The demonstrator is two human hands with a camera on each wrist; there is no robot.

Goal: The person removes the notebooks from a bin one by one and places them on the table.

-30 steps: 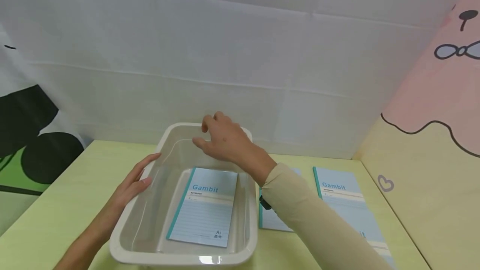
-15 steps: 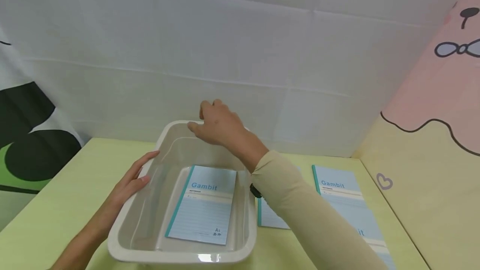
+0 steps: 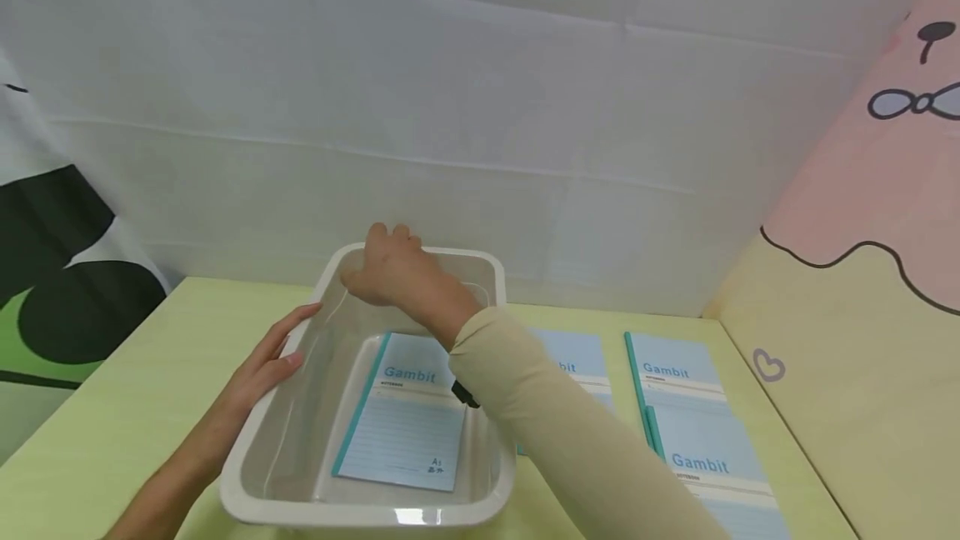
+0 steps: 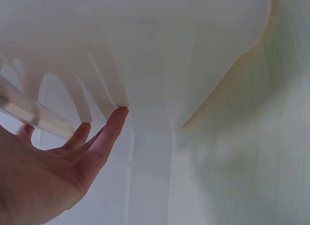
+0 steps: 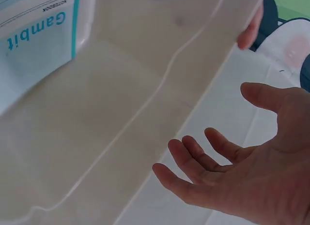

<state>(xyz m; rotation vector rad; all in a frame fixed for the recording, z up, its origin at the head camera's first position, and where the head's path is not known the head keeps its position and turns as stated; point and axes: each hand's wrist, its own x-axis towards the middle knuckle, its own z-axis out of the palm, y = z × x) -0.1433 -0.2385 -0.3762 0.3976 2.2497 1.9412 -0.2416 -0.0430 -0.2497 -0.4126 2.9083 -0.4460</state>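
A white plastic basin (image 3: 367, 515) stands on the table, with a light blue Gambit notebook (image 3: 405, 432) lying flat inside. My left hand (image 3: 266, 361) holds the basin's left rim, its thumb over the edge. In the left wrist view, the fingertips (image 4: 122, 111) touch the outer wall. Above the basin's far end is my right hand (image 3: 393, 269), with nothing in it. The right wrist view shows its fingers spread and loosely bent beside the rim, apart from the thumb.
Right of the basin, another notebook (image 3: 573, 348) lies partly behind the right sleeve (image 3: 562, 407). Farther right, notebooks (image 3: 671, 357) overlap on the table (image 3: 225, 307). A white cloth (image 3: 465, 107) hangs behind, and a printed panel (image 3: 862, 357) borders the right side.
My right hand first rose a little, then moved left and down over the basin's far end. The sleeve now uncovers more of the notebooks on the right. The left hand keeps its place.
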